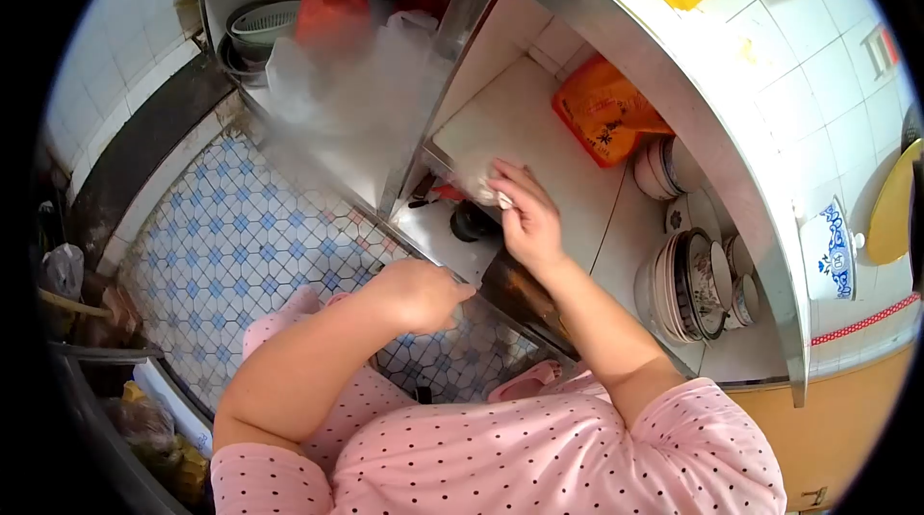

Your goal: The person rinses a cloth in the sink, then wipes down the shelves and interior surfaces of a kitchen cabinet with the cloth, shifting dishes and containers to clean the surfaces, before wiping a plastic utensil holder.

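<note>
My right hand (529,217) is closed on a crumpled whitish cloth or tissue (483,190), above the inside of the lower cabinet. My left hand (423,296) is closed at the front edge of the metal frame (452,271), its fingers curled; what they grip, if anything, is hidden. Between the hands a dark round object (474,223) sits on a light surface, with a small red item (448,193) beside it. A brown cylindrical item (525,294) lies just below my right hand.
An orange bag (606,111) and stacked bowls (693,284) stand on the right shelf. Clear plastic (337,111), a red bag (332,5) and a colander (268,22) fill the left compartment. The counter rim (664,43) curves overhead.
</note>
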A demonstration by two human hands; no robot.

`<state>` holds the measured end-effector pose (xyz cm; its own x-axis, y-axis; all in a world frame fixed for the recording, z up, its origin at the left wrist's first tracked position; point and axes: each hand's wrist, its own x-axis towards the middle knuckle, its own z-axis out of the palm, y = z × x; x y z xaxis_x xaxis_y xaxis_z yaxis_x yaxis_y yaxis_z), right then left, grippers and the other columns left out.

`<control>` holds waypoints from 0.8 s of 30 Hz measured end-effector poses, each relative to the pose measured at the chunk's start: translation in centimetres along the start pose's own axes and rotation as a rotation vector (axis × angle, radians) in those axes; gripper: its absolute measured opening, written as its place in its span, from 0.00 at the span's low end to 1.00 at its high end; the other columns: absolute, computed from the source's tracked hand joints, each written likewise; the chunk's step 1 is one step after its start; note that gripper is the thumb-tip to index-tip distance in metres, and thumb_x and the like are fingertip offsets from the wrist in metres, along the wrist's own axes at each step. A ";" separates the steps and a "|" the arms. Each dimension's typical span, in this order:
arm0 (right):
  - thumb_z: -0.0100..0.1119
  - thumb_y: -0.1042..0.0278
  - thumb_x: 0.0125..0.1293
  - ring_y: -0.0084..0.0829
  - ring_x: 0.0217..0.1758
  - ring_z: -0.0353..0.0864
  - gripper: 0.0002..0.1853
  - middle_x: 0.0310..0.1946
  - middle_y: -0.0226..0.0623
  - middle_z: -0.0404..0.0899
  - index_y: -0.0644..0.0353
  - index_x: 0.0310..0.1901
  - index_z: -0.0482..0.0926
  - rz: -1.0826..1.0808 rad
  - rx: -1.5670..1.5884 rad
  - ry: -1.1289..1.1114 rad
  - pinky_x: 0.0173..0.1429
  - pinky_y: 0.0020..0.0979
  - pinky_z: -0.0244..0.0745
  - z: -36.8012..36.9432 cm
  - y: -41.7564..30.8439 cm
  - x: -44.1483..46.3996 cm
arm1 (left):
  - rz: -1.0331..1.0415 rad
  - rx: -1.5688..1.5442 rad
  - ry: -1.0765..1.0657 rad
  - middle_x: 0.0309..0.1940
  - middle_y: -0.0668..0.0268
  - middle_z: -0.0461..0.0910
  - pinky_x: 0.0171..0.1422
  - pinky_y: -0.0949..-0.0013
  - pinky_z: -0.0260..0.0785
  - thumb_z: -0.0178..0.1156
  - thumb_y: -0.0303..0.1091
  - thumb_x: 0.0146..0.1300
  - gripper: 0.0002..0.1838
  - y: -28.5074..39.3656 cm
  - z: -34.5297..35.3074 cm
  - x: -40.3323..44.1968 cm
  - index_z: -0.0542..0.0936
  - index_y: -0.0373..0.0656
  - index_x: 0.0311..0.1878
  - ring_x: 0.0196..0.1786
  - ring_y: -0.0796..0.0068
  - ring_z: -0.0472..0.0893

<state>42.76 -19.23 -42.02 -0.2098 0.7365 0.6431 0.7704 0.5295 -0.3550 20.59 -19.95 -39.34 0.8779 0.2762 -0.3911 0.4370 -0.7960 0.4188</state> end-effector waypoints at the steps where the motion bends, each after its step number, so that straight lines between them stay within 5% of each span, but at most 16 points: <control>1: 0.45 0.74 0.70 0.50 0.72 0.65 0.20 0.66 0.52 0.69 0.63 0.62 0.73 0.169 0.014 -0.272 0.75 0.39 0.58 -1.6 0.8 -0.7 | -0.011 0.002 -0.025 0.50 0.55 0.80 0.54 0.54 0.75 0.61 0.45 0.64 0.28 0.2 -0.1 0.2 0.71 0.53 0.67 0.52 0.55 0.81; 4: 0.42 0.58 0.75 0.50 0.80 0.47 0.28 0.74 0.56 0.53 0.66 0.70 0.61 0.407 -0.208 -0.617 0.80 0.43 0.44 -2.6 1.0 -1.6 | 0.001 0.006 -0.063 0.52 0.55 0.79 0.55 0.54 0.75 0.61 0.45 0.64 0.28 0.1 0.0 1.2 0.71 0.53 0.68 0.53 0.54 0.80; 5: 0.36 0.45 0.76 0.51 0.82 0.34 0.38 0.77 0.58 0.39 0.69 0.74 0.49 0.459 -0.136 -0.715 0.82 0.44 0.34 -2.2 2.2 -1.5 | 0.013 0.006 -0.069 0.53 0.55 0.79 0.55 0.54 0.74 0.61 0.46 0.64 0.28 0.0 0.1 1.7 0.71 0.54 0.68 0.53 0.54 0.80; 9: 0.46 0.48 0.73 0.64 0.78 0.40 0.37 0.74 0.65 0.45 0.74 0.70 0.55 0.260 -0.261 -0.724 0.80 0.51 0.39 2.7 3.0 4.1 | 0.003 0.055 -0.078 0.54 0.56 0.79 0.56 0.55 0.74 0.61 0.47 0.64 0.29 0.6 -0.5 2.5 0.71 0.54 0.67 0.54 0.56 0.81; 14: 0.54 0.47 0.68 0.65 0.76 0.46 0.41 0.72 0.70 0.47 0.77 0.68 0.55 0.286 -0.418 -0.616 0.78 0.53 0.44 8.7 1.5 6.8 | -0.025 0.036 -0.112 0.53 0.56 0.80 0.55 0.55 0.74 0.63 0.48 0.62 0.29 0.1 -0.5 4.4 0.72 0.55 0.67 0.53 0.56 0.81; 18: 0.61 0.54 0.65 0.66 0.71 0.56 0.41 0.68 0.69 0.54 0.78 0.67 0.55 0.219 -0.245 -0.521 0.75 0.53 0.53 4.6 1.3 3.8 | -0.020 0.022 -0.082 0.51 0.56 0.81 0.55 0.54 0.74 0.64 0.46 0.61 0.28 0.2 -1.5 5.0 0.74 0.54 0.64 0.54 0.55 0.81; 24: 0.64 0.53 0.62 0.64 0.74 0.54 0.43 0.70 0.69 0.53 0.76 0.67 0.56 0.259 -0.444 -0.596 0.78 0.51 0.52 -4.9 -0.4 -5.7 | 0.060 0.014 0.086 0.52 0.55 0.81 0.55 0.54 0.74 0.63 0.42 0.62 0.24 -1.4 -0.4 5.7 0.76 0.50 0.62 0.53 0.54 0.81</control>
<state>46.60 -25.66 -42.24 -0.1813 0.9816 0.0599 0.9810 0.1848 -0.0590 25.12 -17.04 -41.79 0.9162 0.2724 -0.2940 0.3811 -0.8195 0.4280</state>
